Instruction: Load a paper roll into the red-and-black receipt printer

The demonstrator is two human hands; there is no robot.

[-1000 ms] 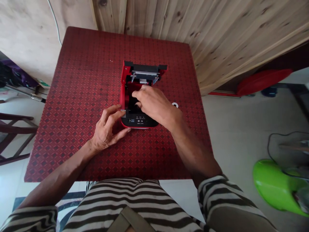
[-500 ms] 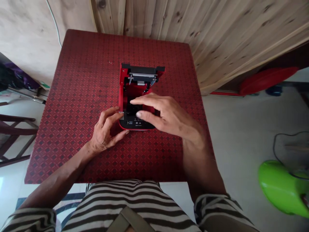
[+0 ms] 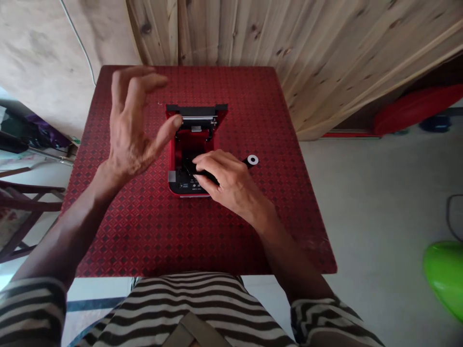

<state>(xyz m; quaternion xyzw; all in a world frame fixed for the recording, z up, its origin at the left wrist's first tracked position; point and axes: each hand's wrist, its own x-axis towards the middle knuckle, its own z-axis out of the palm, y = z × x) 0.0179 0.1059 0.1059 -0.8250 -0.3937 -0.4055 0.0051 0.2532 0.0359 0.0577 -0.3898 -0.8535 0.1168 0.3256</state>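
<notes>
One red printer [image 3: 186,187], its lid [image 3: 197,111] raised, is set on the bench [image 3: 144,231]. Near the lid, the left hand [image 3: 128,137] is held with grip spread apart; the right hand [image 3: 233,183] is held over the printer's opening [image 3: 191,144]; whether its grip is clamped cannot be told.

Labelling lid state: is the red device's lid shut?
No: the lid stands raised at the far end of the red device.

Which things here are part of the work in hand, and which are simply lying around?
Part of the work:
open red-and-black device
right hand, over it
left hand, raised and spread
probably the white-ended roll near the right hand

Lying around:
dark chair
green object
red rounded object
</notes>
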